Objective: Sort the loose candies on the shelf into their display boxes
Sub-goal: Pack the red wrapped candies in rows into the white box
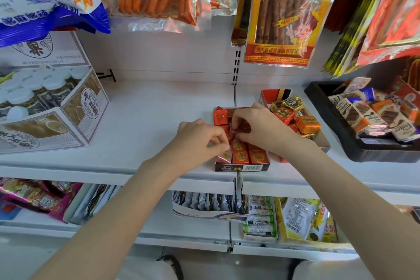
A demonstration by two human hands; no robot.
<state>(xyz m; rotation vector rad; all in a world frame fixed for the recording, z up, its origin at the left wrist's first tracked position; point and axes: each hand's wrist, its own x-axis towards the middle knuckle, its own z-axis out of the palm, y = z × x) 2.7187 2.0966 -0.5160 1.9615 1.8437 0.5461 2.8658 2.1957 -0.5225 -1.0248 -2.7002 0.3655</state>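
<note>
A red-wrapped candy [241,127] is pinched in the curled grip of the right hand [256,127], over the middle of the small display box [242,168] that stands at the front edge of the white shelf [147,120]. The left hand [200,137] is held at the left side of that box, its fingers curled and its thumb and forefinger closed on what appears to be a corner of the same red wrapping, though the contact is partly hidden. Inside the box, square red candies [239,155] with gold emblems are laid flat in rows towards the near wall, and a pinkish candy [225,155] is seen at the near left corner. More red squares are set at the far end of the box. Just right of the box, touching or nearly so, a second open box [276,95] is filled with gold, red and orange foil candies [295,118]. Further right of the box, a black tray [363,152] of wrapped chocolate bars is placed. Well to the left of the box, a printed carton [75,118] of white-capped jars is stood.
</note>
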